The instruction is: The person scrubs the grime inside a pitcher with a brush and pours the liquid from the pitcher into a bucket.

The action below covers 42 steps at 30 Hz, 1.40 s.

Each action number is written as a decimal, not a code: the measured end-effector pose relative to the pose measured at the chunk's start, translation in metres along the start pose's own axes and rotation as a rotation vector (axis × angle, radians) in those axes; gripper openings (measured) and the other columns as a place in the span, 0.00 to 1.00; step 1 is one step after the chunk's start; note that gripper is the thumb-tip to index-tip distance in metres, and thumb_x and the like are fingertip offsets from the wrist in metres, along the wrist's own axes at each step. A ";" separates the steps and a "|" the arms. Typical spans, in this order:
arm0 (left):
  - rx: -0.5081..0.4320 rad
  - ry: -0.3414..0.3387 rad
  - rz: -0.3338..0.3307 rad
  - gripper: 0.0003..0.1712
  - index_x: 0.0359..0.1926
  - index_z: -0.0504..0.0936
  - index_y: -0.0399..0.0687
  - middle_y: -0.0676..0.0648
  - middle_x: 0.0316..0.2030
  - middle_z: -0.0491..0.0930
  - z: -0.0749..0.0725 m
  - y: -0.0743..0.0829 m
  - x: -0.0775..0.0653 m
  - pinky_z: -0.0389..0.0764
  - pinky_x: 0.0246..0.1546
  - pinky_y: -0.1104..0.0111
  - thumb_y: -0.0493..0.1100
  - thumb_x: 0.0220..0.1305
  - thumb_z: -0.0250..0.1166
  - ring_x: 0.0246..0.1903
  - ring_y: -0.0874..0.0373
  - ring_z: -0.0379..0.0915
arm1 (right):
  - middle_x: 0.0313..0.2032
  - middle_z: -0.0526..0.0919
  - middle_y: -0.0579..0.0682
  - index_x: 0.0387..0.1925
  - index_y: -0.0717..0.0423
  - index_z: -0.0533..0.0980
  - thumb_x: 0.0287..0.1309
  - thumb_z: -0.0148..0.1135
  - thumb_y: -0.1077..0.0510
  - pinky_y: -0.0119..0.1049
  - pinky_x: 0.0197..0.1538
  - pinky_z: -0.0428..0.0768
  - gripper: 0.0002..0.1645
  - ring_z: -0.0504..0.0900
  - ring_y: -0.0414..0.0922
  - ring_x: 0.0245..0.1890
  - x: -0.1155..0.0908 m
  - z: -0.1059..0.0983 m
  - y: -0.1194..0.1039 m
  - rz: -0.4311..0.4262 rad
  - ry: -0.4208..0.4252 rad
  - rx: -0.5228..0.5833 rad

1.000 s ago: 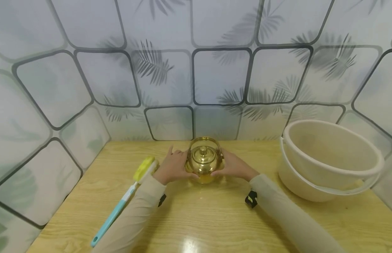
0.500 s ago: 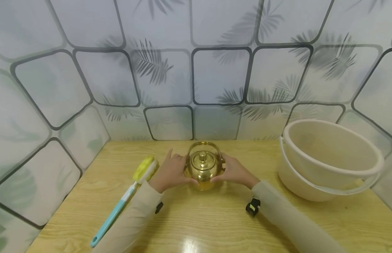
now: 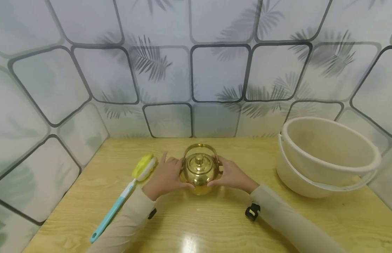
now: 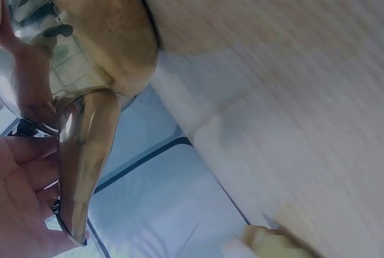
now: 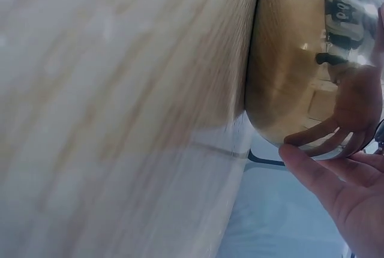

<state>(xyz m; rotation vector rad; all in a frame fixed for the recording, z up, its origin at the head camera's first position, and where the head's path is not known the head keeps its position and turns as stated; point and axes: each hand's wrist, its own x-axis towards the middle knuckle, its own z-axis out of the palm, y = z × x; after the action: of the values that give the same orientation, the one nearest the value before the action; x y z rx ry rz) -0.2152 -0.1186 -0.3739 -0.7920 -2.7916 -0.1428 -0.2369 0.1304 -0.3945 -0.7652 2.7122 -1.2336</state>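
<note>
A shiny gold teapot point(image 3: 200, 173) with a knobbed lid and an arched handle point(image 3: 200, 145) stands upright on the wooden table. From its left side my left hand point(image 3: 167, 178) holds it, thumb across the front. In the left wrist view, fingers of that hand lie behind the spout point(image 4: 88, 156). My right hand point(image 3: 232, 176) grips the opposite side, its thumb also at the front. The right wrist view has fingertips point(image 5: 294, 153) against the rounded body point(image 5: 294, 60) near the base. The far side of the teapot is hidden.
Left of the left hand lies a cleaning brush point(image 3: 111, 215) with a blue handle and a yellow-and-white head. A large cream bucket point(image 3: 300, 181), its bail hanging down in front, stands at the right. A patterned wall point(image 3: 219, 77) borders the table point(image 3: 211, 221) at the back.
Held between both hands, the teapot has come toward me along the table and shifted slightly left. The brush and bucket have stayed in place.
</note>
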 end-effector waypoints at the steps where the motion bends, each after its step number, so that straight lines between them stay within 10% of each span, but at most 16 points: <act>1: 0.007 0.006 -0.001 0.62 0.65 0.64 0.37 0.40 0.47 0.81 0.001 0.000 -0.001 0.45 0.69 0.43 0.76 0.37 0.64 0.50 0.46 0.76 | 0.61 0.72 0.58 0.65 0.58 0.61 0.30 0.79 0.45 0.50 0.55 0.77 0.60 0.74 0.58 0.59 0.000 0.001 0.000 -0.005 -0.003 0.001; 9: -0.004 0.027 -0.020 0.59 0.63 0.67 0.35 0.39 0.48 0.81 0.003 0.001 -0.007 0.48 0.67 0.41 0.76 0.42 0.61 0.52 0.44 0.74 | 0.63 0.70 0.56 0.68 0.57 0.56 0.33 0.78 0.43 0.52 0.59 0.73 0.62 0.73 0.57 0.59 0.001 -0.002 -0.002 -0.034 -0.046 -0.035; 18: 0.018 0.135 -0.021 0.36 0.56 0.75 0.38 0.38 0.48 0.81 -0.004 -0.001 -0.007 0.57 0.64 0.42 0.63 0.60 0.56 0.52 0.42 0.74 | 0.68 0.61 0.59 0.70 0.56 0.53 0.42 0.67 0.30 0.57 0.64 0.65 0.62 0.65 0.59 0.66 -0.003 -0.030 -0.016 0.014 -0.026 -0.331; 26: 0.029 0.398 -0.039 0.14 0.39 0.81 0.43 0.44 0.37 0.82 -0.004 -0.004 0.002 0.70 0.55 0.54 0.47 0.56 0.62 0.42 0.47 0.74 | 0.55 0.77 0.55 0.57 0.57 0.72 0.51 0.65 0.41 0.49 0.60 0.72 0.36 0.75 0.53 0.56 0.012 -0.042 -0.044 -0.254 0.149 -0.553; 32: 0.087 0.424 -0.055 0.12 0.32 0.79 0.45 0.44 0.33 0.82 -0.002 -0.006 0.007 0.71 0.53 0.54 0.49 0.54 0.63 0.41 0.47 0.75 | 0.41 0.84 0.51 0.43 0.56 0.80 0.53 0.65 0.46 0.44 0.51 0.77 0.21 0.80 0.49 0.44 0.026 -0.030 -0.061 -0.506 0.223 -0.707; 42: 0.161 0.430 -0.061 0.14 0.30 0.79 0.46 0.44 0.32 0.82 0.007 -0.007 0.013 0.72 0.53 0.53 0.52 0.53 0.64 0.39 0.47 0.77 | 0.36 0.83 0.47 0.37 0.51 0.80 0.55 0.63 0.47 0.45 0.51 0.77 0.13 0.80 0.47 0.44 0.035 -0.014 -0.067 -0.550 0.171 -0.821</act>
<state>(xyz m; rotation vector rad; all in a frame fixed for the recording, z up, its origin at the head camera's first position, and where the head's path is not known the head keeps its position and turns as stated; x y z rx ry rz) -0.2313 -0.1172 -0.3771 -0.5596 -2.3855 -0.0844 -0.2437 0.0864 -0.3313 -1.6176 3.2591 -0.1271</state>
